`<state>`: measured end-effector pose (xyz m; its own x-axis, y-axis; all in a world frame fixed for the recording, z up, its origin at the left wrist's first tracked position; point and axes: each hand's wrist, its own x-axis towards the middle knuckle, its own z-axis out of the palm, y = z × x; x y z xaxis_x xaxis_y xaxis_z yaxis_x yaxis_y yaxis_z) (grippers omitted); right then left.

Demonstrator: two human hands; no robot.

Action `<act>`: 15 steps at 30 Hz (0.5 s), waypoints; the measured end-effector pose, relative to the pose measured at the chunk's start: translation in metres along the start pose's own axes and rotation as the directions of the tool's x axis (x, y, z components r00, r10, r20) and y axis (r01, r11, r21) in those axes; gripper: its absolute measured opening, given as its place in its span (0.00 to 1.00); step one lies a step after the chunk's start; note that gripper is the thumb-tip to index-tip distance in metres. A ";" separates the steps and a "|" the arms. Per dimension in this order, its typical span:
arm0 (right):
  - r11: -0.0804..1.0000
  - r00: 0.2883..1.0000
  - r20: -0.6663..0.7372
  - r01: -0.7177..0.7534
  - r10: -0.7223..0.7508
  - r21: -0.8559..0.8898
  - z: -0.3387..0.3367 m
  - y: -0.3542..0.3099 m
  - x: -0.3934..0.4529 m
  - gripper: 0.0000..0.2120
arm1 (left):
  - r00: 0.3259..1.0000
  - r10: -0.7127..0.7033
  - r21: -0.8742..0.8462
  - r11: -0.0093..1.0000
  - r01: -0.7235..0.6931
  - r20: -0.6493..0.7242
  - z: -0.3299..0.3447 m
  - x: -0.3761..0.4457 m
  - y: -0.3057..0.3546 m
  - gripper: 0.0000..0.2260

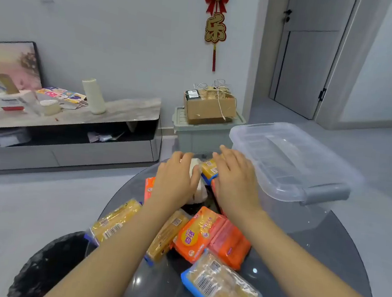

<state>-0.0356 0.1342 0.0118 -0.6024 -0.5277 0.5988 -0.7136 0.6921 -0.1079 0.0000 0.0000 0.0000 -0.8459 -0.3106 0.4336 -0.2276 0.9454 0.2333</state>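
Several wrapped snack packets lie on a dark round glass table (323, 256). Among them are a yellow packet (113, 222), an orange packet (196, 232) and a blue-edged packet (222, 289) nearest me. Both my arms reach to the table's far side. My left hand (175, 177) rests against a white packet (197, 189). With its fingers fairly straight, my right hand (235, 178) lies over a small yellow packet (208, 170) and an orange one beneath it. The two hands flank the white packet. What their fingertips touch is hidden.
A clear plastic storage box (284, 161) with a lid and grey handle stands on the table's right side. A black bin bag (54, 266) sits at lower left. Beyond the table are a low TV cabinet (71, 141) and a grey-green crate (198, 136) carrying a cardboard box.
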 end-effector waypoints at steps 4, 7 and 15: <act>0.940 0.981 0.109 -0.121 0.163 -0.320 -0.022 0.013 0.004 0.26 | 0.999 0.035 -0.002 0.999 -0.035 -0.022 -0.008 -0.001 0.014 0.17; 0.920 0.947 0.201 -0.169 0.252 -0.354 -0.036 0.027 -0.001 0.17 | 0.999 0.038 -0.020 0.999 -0.038 -0.010 -0.014 -0.004 0.026 0.17; 0.976 0.946 0.282 -0.110 0.161 -0.190 -0.082 0.079 -0.043 0.22 | 0.998 0.051 -0.117 0.992 -0.045 0.046 -0.024 -0.004 0.068 0.17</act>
<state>-0.0365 0.2520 0.0423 -0.7857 -0.5264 0.3249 -0.5621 0.8268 -0.0199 -0.0006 0.0637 0.0350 -0.8774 -0.2575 0.4048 -0.1315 0.9405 0.3134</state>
